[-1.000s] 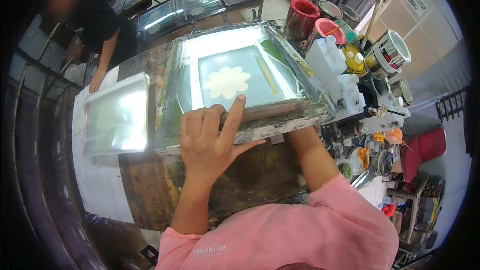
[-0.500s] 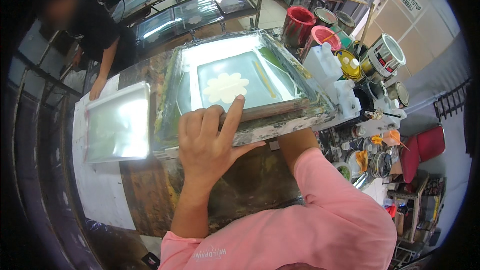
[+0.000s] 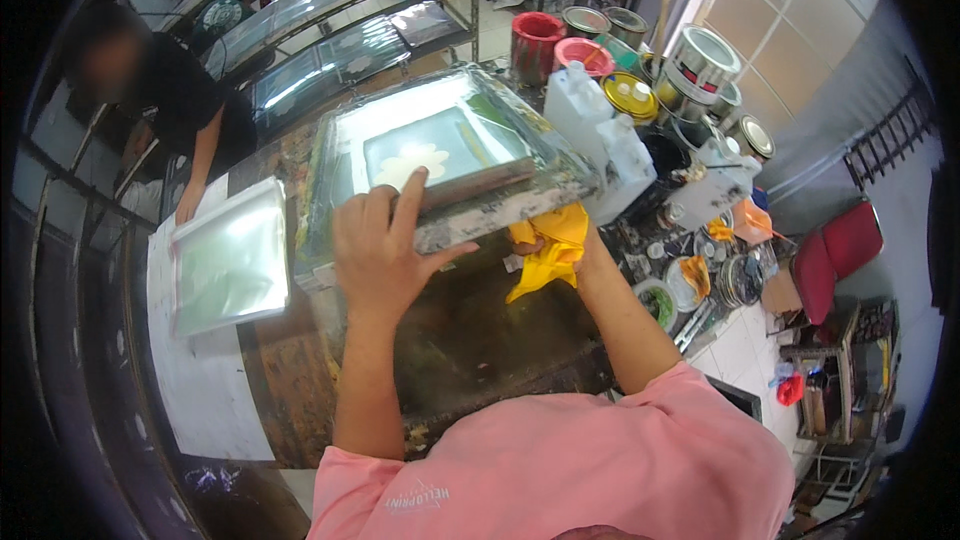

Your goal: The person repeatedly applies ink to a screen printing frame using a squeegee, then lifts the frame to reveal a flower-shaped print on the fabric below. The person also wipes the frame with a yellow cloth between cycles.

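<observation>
A screen printing frame (image 3: 500, 215) with a pale flower shape (image 3: 412, 166) on its mesh stands tilted, its near edge raised off the worktable. My left hand (image 3: 375, 250) grips that near edge at its left part, fingers over the top, index finger pointing along the mesh and thumb stretched to the right below. Under the frame's near right side, my right hand (image 3: 533, 243) holds a bunched yellow cloth (image 3: 552, 258). The cloth and frame hide most of that hand.
Left of the frame lies a stack of clear plastic sheets (image 3: 230, 260), with a co-worker's hand (image 3: 188, 202) at its far edge. Paint cans (image 3: 538, 40) and white jugs (image 3: 620, 165) crowd the right side. Racks (image 3: 330, 60) with printed sheets stand behind; a red chair (image 3: 840, 255) is at right.
My right hand, hidden beneath the frame before, has come out toward me and right, showing the yellow cloth. My left hand still holds the frame's edge. The whole view has shifted.
</observation>
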`<state>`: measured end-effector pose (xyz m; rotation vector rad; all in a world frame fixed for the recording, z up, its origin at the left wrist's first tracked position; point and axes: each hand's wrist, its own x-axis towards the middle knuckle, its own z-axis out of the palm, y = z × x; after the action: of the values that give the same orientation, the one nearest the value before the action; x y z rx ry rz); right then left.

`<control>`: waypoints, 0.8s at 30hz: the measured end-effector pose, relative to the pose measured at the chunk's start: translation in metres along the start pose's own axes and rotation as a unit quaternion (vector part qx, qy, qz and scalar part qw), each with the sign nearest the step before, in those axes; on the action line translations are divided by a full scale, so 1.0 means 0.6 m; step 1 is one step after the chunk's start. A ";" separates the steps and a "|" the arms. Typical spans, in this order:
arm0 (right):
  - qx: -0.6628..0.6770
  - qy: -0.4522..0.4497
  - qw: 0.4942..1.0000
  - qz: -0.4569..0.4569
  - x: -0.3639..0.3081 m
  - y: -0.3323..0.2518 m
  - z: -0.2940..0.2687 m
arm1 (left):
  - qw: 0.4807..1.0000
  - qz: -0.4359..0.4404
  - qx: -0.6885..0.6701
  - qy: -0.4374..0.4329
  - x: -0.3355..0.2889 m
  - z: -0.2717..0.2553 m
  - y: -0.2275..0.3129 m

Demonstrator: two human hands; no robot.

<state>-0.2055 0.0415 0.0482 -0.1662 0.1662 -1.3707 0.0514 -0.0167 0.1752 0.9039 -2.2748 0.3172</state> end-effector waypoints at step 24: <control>-0.917 0.331 0.104 -0.197 -0.365 0.037 0.011 | 0.997 0.052 0.017 0.052 0.057 -0.018 -0.027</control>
<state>-0.2243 0.2608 0.0543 -1.7922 2.8556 -0.5945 0.0492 -0.0415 0.2053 0.7683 -2.2304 0.4410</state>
